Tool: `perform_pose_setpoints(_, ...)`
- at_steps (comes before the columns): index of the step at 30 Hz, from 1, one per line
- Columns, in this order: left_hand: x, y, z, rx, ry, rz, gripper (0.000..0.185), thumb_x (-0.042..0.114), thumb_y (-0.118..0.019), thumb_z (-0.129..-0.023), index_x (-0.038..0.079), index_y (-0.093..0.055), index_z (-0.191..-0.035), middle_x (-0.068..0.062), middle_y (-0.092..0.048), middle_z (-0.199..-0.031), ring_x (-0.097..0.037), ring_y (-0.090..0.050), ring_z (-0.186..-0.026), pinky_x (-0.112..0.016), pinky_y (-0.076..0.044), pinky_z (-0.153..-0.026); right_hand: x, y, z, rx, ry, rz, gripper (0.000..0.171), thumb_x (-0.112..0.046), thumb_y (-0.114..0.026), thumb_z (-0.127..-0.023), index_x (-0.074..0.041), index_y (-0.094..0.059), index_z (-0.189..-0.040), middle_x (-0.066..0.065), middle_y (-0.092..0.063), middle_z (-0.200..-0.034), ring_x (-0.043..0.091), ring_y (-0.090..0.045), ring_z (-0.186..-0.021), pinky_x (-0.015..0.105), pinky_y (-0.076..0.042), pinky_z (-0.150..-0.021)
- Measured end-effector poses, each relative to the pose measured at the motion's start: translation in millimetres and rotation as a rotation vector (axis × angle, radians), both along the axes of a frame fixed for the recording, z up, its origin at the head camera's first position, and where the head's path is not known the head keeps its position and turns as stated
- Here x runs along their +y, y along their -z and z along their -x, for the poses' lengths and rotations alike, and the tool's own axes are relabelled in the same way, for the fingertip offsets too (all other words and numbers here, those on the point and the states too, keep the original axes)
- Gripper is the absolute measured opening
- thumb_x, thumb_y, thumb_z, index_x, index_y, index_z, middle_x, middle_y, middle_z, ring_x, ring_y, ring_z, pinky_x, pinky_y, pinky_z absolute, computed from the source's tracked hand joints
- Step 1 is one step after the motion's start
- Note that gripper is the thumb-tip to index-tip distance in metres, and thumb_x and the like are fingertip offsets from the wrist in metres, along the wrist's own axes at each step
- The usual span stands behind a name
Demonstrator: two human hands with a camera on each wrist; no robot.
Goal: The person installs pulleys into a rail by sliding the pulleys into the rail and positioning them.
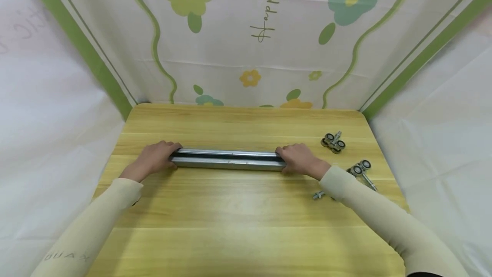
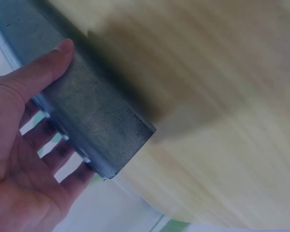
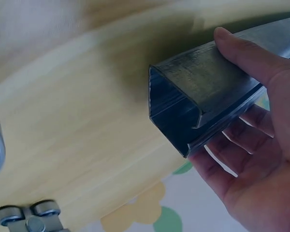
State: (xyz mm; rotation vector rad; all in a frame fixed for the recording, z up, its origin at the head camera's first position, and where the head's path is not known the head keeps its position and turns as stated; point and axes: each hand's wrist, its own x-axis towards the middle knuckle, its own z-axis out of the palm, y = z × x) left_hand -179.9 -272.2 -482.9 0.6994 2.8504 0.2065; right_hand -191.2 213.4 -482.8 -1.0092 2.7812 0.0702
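Note:
A straight metal C-channel rail (image 1: 230,165) lies crosswise in front of me, its long slot facing up. My left hand (image 1: 156,157) grips its left end, thumb on the near side wall and fingers over the far side, as the left wrist view shows with the rail's flat wall (image 2: 94,101). At the other end my right hand (image 1: 301,158) holds it the same way. In the right wrist view the hollow end of the rail (image 3: 208,79) shows its lipped opening, just beyond the fingers of the right hand (image 3: 261,159).
On the wooden table (image 1: 238,217), a four-wheeled roller trolley with a bolt (image 1: 333,143) sits at the right. A second roller trolley (image 1: 361,168) lies nearer, and a threaded bolt (image 1: 319,195) pokes out beside the right sleeve. Patterned cloth (image 1: 230,46) hangs behind the table.

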Motion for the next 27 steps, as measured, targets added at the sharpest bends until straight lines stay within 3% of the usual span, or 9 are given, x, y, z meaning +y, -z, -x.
perform_pose_setpoints(12,-16.5,1.4,-30.5,0.024,-0.023,-0.013,0.063,0.023,-0.095,-0.079,0.006,-0.067,-0.133,-0.015,-0.073,-0.120,-0.038,-0.069,-0.105,-0.059,-0.059,-0.079,-15.5,5.7,-26.4,0.059,-0.052,0.040,0.060,-0.037,-0.098,-0.073,-0.006,-0.069,-0.115,0.005,-0.073,-0.087,0.013,-0.056,-0.060,0.032,-0.049,-0.049)
perform_pose_setpoints(27,-15.3,6.8,-50.9,0.042,-0.036,-0.018,0.063,0.024,-0.097,-0.077,0.008,-0.068,-0.130,-0.011,-0.074,-0.112,-0.034,-0.067,-0.096,-0.054,-0.058,-0.070,-13.7,9.1,-35.9,0.032,-0.056,0.065,0.055,-0.032,-0.098,-0.076,-0.006,-0.068,-0.114,0.006,-0.073,-0.089,0.016,-0.060,-0.065,0.034,-0.052,-0.053)
